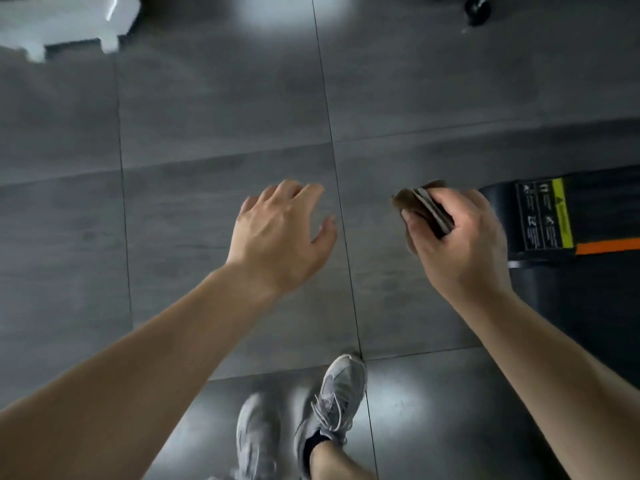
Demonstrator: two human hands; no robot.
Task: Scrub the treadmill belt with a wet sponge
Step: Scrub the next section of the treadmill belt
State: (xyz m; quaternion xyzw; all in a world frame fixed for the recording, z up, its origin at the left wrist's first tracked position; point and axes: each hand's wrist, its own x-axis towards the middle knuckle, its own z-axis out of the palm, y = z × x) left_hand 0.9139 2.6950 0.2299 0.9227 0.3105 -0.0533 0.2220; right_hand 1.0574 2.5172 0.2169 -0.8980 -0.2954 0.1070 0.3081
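My right hand [460, 244] grips a brown sponge [420, 206] with a pale layer, held in the air over the floor just left of the treadmill. The treadmill's dark end [595, 216] shows at the right edge, with a yellow warning label and an orange stripe; its black belt [571, 306] runs below that. My left hand [280, 233] hovers over the grey floor tiles with its fingers spread and nothing in it, about a hand's width left of the sponge.
Grey floor tiles [207, 133] fill most of the view. My two feet in grey sneakers [332, 403] stand at the bottom centre. A white object [65, 22] sits at the top left, and a black wheel [478, 8] at the top right.
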